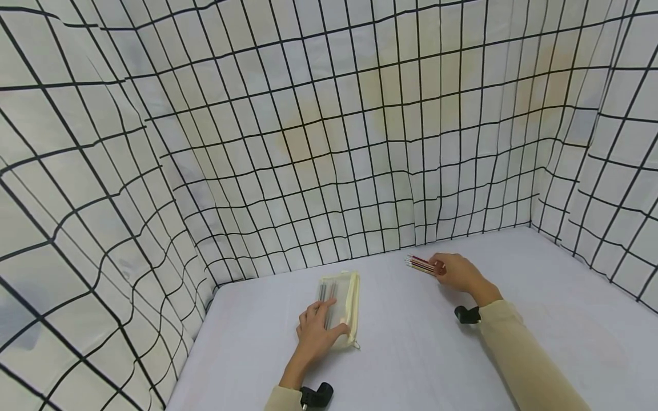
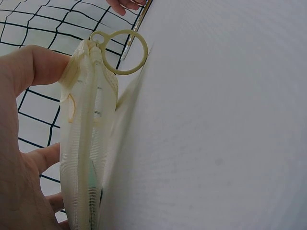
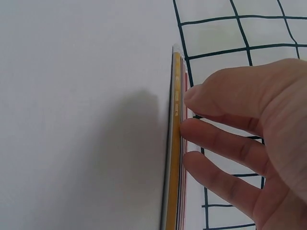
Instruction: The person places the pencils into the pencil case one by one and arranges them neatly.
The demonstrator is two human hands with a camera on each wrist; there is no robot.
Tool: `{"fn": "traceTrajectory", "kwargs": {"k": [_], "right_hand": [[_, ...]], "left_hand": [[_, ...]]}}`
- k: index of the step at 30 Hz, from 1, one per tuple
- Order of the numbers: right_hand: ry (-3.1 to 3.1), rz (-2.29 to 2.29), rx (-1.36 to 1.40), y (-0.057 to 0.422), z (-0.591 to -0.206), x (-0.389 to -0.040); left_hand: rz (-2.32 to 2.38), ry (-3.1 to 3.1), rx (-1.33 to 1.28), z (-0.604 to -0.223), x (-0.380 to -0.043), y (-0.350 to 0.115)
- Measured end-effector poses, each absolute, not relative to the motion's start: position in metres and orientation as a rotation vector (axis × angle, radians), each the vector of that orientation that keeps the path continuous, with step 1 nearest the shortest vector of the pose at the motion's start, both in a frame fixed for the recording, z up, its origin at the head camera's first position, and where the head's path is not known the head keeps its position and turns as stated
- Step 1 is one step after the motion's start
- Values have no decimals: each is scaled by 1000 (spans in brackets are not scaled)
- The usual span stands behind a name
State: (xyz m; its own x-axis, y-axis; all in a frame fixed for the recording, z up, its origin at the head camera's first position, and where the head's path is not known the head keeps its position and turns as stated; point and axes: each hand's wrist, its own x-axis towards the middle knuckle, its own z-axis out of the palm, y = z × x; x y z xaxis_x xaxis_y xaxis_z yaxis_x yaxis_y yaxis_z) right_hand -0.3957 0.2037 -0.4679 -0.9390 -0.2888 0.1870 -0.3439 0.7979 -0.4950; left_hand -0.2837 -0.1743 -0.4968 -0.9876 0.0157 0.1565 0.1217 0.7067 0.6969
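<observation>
My left hand [image 1: 316,331] rests with spread fingers on a pale yellow, see-through mesh pencil pouch [image 1: 352,297]. Slim dark and light sticks show through its mesh. In the left wrist view, the thumb touches the pouch [image 2: 81,143] near its zipper end, where a round ring pull [image 2: 144,52] sticks out. Farther right, a small bundle of pencils [image 1: 418,264] lies side by side on the table. My right hand [image 1: 460,274] is over their near end. In the right wrist view, thumb and fingertips touch the pencils [image 3: 176,143], a yellow one at the front.
A white cloth-covered table [image 1: 396,342] lies under both hands. Behind it and along both sides rise white sheets with a black grid net [image 1: 329,171], meeting the table's far edge close beyond the pencils. Each wrist wears a small black camera [image 1: 466,314].
</observation>
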Motion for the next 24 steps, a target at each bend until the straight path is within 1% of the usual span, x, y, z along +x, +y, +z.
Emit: {"fn": "traceTrajectory", "kwargs": {"k": [16, 24], "right_hand": [[-2962, 764, 423, 207, -468, -397], [-2988, 684, 445, 207, -474, -399]], "left_hand": [[-1130, -2781, -121, -498, -285, -175], [-1128, -2778, -121, -497, -285, -175]]}}
